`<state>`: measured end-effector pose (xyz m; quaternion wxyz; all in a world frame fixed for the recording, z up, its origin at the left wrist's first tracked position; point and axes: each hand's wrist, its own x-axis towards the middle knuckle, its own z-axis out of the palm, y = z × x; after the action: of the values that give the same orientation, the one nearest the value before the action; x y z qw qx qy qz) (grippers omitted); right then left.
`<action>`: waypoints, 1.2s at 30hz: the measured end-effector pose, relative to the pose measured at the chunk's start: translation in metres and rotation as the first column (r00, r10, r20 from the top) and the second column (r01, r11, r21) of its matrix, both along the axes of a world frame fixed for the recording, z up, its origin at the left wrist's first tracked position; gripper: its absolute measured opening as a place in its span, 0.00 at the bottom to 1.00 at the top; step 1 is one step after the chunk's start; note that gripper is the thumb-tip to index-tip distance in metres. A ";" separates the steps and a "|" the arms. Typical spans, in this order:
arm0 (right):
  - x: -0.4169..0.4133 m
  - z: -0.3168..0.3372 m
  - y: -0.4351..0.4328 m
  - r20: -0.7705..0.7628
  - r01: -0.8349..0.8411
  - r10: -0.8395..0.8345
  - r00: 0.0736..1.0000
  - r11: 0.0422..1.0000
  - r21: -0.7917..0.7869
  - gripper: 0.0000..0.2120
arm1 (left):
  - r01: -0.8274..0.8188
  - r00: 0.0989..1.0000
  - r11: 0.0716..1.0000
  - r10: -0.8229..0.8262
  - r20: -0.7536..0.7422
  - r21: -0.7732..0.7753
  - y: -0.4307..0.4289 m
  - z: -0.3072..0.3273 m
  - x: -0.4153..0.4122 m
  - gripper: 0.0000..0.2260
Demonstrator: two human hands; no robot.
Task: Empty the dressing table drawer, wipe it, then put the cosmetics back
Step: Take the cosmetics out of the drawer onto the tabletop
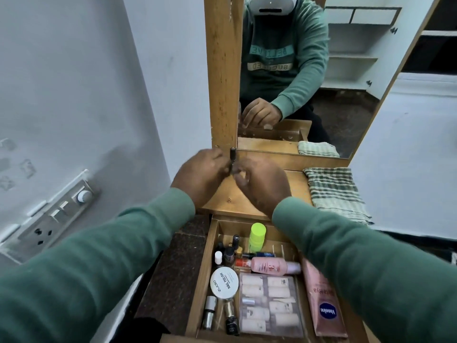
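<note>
Both hands up at mirror frame: left hand [201,173] pinching small dark bottle [232,154], right hand [263,183] curled beside, grip unclear. Drawer [201,276] still full. Risk: bottle tips off tabletop [235,201] edge, cloth [333,191] far

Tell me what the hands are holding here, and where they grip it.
Both the left hand and right hand pinch a small dark bottle at its lower part; blur hides the exact grip.

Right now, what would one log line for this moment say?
stage: emptying | both hands: at small dark bottle on tabletop | drawer: open, mostly full | checked cloth: unused
</note>
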<state>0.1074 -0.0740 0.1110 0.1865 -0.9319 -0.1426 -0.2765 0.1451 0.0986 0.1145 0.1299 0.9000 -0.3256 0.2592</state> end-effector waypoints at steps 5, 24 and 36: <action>-0.053 -0.049 0.001 -0.198 -0.107 0.079 0.977 0.984 -0.139 0.06 | 0.025 0.979 0.966 0.028 -0.202 0.257 0.007 -0.026 -0.058 0.04; -0.094 -0.071 0.022 -0.323 -0.040 -0.044 0.945 0.968 -0.249 0.09 | -0.081 0.869 0.917 0.257 -0.423 0.391 0.002 -0.087 -0.069 0.05; -0.068 0.012 0.010 -0.255 -0.048 0.069 0.964 0.995 0.088 0.08 | -0.087 0.937 0.996 0.085 -0.340 0.011 0.019 0.020 -0.079 0.09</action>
<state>0.0392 -0.0638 0.1227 0.2491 -0.9470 -0.1333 -0.1529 0.0665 0.1172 0.1348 0.1745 0.9443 -0.2581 0.1059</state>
